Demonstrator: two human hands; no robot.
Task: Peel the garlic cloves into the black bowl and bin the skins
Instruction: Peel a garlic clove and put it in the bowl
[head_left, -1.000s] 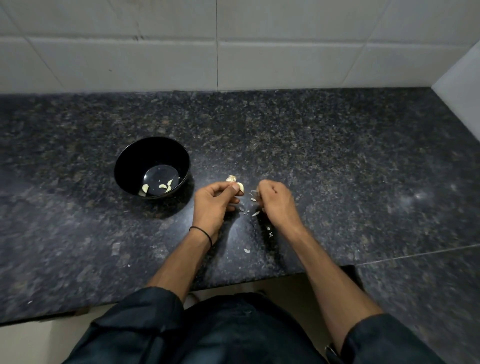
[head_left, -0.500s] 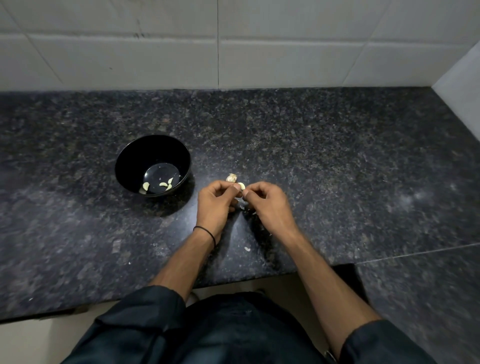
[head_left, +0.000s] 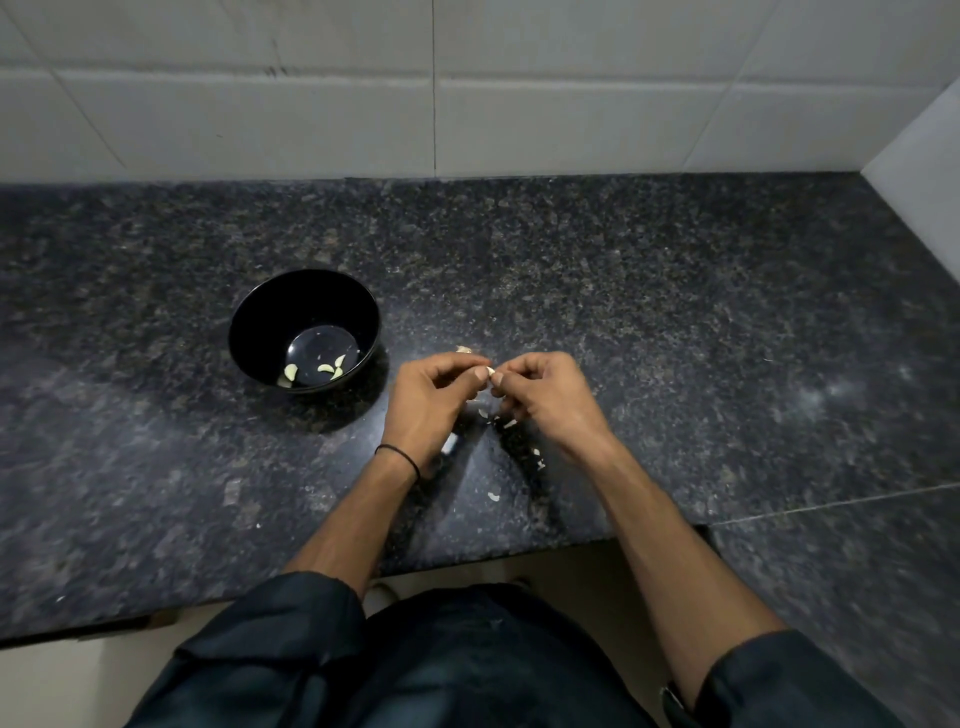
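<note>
A small pale garlic clove (head_left: 489, 371) is pinched between the fingertips of my left hand (head_left: 428, 402) and my right hand (head_left: 550, 397), just above the dark granite counter. Both hands have curled fingers meeting at the clove. The black bowl (head_left: 270, 312) stands to the left of my left hand and holds several peeled cloves (head_left: 326, 368) at its bottom. Another unpeeled clove (head_left: 463, 349) lies on the counter just behind my left hand. Bits of garlic skin (head_left: 511, 423) are scattered on the counter under and near my hands.
The speckled granite counter (head_left: 675, 338) runs to a white tiled wall (head_left: 467, 88) at the back and a white side wall (head_left: 924, 171) at the right. A loose skin flake (head_left: 493, 497) lies near the counter's front edge. No bin is in view.
My right hand moved left from the counter to meet my left hand at the clove. Both hands now pinch it together, raised slightly.
</note>
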